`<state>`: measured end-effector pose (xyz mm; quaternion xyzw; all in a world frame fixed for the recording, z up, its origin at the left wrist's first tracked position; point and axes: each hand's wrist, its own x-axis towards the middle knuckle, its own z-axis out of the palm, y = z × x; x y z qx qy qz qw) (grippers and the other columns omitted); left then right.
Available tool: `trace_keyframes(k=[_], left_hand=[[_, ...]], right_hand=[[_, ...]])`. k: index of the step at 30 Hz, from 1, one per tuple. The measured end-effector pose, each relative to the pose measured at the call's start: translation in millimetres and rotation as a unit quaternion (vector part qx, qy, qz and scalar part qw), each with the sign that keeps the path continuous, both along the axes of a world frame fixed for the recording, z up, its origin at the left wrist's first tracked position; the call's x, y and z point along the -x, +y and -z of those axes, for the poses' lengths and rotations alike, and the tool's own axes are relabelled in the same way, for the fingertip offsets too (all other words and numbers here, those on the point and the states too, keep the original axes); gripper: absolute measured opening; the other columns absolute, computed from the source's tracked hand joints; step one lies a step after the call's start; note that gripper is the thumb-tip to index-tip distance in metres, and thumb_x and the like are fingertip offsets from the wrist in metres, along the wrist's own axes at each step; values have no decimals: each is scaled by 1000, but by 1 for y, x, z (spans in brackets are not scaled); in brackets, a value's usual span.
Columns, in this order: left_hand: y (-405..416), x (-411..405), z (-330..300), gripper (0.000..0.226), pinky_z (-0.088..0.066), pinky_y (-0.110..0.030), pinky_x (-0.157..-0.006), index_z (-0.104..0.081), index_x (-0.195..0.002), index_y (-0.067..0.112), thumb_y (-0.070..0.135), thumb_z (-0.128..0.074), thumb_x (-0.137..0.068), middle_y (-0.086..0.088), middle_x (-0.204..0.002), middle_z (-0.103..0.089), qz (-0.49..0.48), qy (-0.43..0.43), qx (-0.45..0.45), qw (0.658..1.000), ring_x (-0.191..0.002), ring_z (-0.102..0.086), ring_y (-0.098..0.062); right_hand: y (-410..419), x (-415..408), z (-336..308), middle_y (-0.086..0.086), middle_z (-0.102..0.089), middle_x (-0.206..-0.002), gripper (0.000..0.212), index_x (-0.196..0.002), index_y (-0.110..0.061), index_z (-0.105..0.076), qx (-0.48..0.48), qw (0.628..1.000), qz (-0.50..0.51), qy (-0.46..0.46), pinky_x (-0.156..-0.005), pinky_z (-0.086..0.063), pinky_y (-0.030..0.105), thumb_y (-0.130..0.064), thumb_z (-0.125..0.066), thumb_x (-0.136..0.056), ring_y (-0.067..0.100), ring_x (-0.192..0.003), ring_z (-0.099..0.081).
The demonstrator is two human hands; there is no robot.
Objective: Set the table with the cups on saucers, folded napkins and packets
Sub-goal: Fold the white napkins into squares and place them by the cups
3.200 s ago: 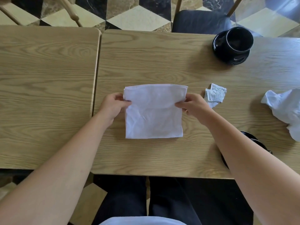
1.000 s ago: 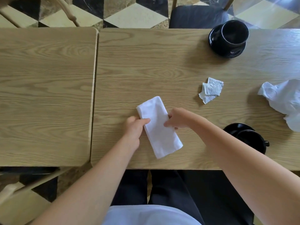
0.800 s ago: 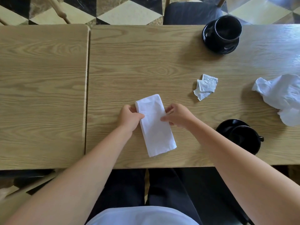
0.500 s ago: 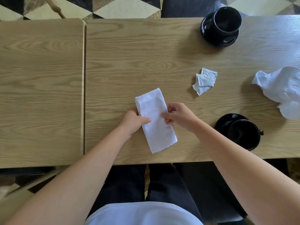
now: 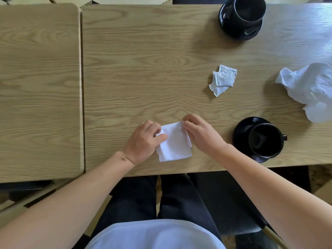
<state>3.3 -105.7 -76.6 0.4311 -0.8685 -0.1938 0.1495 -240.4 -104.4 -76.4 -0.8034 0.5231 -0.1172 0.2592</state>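
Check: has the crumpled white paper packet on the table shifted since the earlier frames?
No. The crumpled white paper packet keeps its spot between both black cups, the far one and the near one; only the camera moved.

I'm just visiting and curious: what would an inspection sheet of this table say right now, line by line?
Surface: two light wooden tables pushed side by side, narrow seam between.
Job's things: small folded white napkin; near black cup on black saucer; far black cup on black saucer; crumpled white paper packets mid-table.
Clutter: crumpled white cloth napkin at the right edge, unfolded.
Grippers: left hand and right hand both pinch the folded napkin's sides.
Cables: nothing seen.
Surroundings: dark chair seat beneath the person; checkered floor barely visible at top.
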Motion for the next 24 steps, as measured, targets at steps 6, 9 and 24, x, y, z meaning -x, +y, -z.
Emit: trace_keyframes(k=[6, 9, 24], left_hand=[[2, 6, -6, 32, -50, -43, -68, -78, -90, 10, -9, -66, -67, -15, -87, -64, -59, 13, 2, 998, -77, -58, -34], [4, 9, -5, 37, -50, -43, -71, -76, -99, 7, -11, -72, -67, -14, -87, -61, -108, 29, -26, 993, -76, -55, -33], [11, 11, -1, 24, -53, -42, -77, -66, -102, 5, -6, -57, -83, -9, -103, -58, -244, 64, -140, 957, -92, -58, -29]], right_hand=[[8, -18, -17, -6, -65, -96, 26, -98, -18, -60, -219, 922, 311, -73, -67, -51, 33, -43, -65, -91, 14, -78, -64], [12, -23, -23, -13, -63, -75, 42, -80, -17, -58, -376, 866, 321, -77, -54, -39, 21, -57, -71, -80, 6, -65, -58], [12, -33, -17, -4, -55, -84, 26, -73, -27, -46, -274, 921, 277, -19, -63, -42, 36, -38, -63, -90, 21, -80, -52]])
